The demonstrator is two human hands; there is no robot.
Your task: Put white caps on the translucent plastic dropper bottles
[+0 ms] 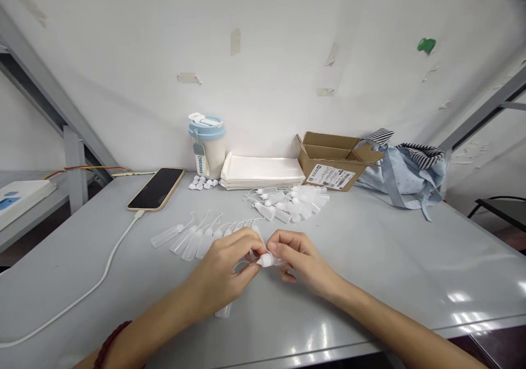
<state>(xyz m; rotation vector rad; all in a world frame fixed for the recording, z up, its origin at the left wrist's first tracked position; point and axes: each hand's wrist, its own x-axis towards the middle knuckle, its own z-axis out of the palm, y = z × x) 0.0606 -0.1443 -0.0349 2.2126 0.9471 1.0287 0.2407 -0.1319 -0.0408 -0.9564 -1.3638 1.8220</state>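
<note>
Over the middle of the table, a small translucent plastic dropper bottle (266,260) with a white pointed cap lies sideways between my two hands. My left hand (232,265) is closed, its thumb and fingers pinching at the cap's tip end. A thin white cord rises from between the fingertips. My right hand (302,257) is closed around the body of the bottle, which its fingers mostly hide. Behind my left hand a row of similar bottles (191,247) with thin cords lies on the table. One more bottle (224,310) shows partly under my left wrist.
A heap of bottles (296,202) lies farther back, near a stack of white packets (263,170) and an open cardboard box (335,163). Small white caps (202,183) sit by a lidded cup (213,153). A charging phone (156,189) is left; a blue bag (405,174) is right.
</note>
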